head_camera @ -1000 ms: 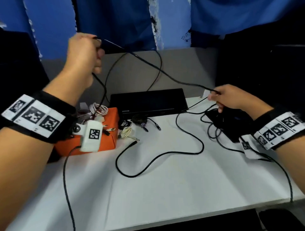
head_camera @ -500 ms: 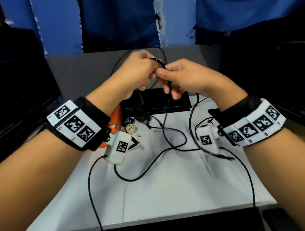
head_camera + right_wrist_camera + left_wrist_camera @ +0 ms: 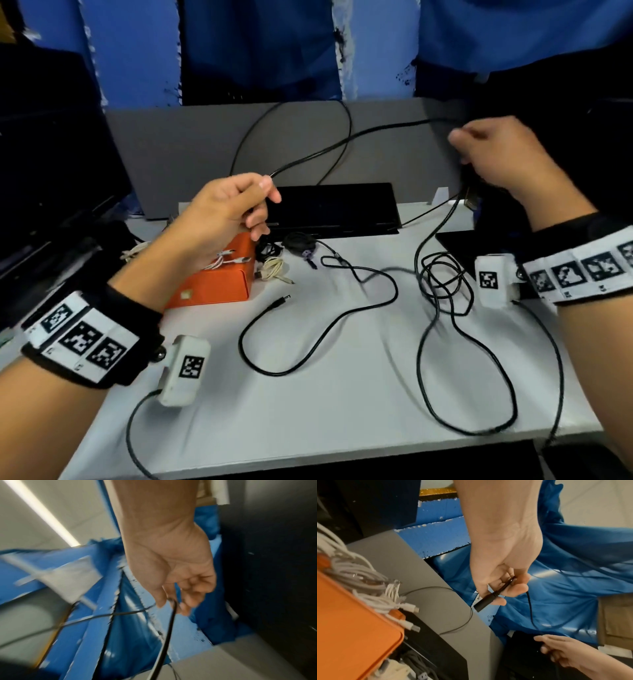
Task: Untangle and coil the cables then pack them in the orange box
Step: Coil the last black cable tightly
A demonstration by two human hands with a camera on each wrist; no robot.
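Note:
A long black cable stretches in the air between my two hands, and the rest of it lies in loose tangled loops on the white table. My left hand grips the cable's black plug end above the orange box. My right hand pinches the cable at the far right, raised above the table; the right wrist view is blurred. White coiled cables lie in the orange box.
A black flat device lies at the back of the table, and a small dark coiled cable and a beige cable sit beside the box. A dark object sits at the right. A grey panel stands behind.
My hands were together at the centre half a second ago. They have pulled apart, the left down toward the box and the right out to the far right, drawing the cable taut.

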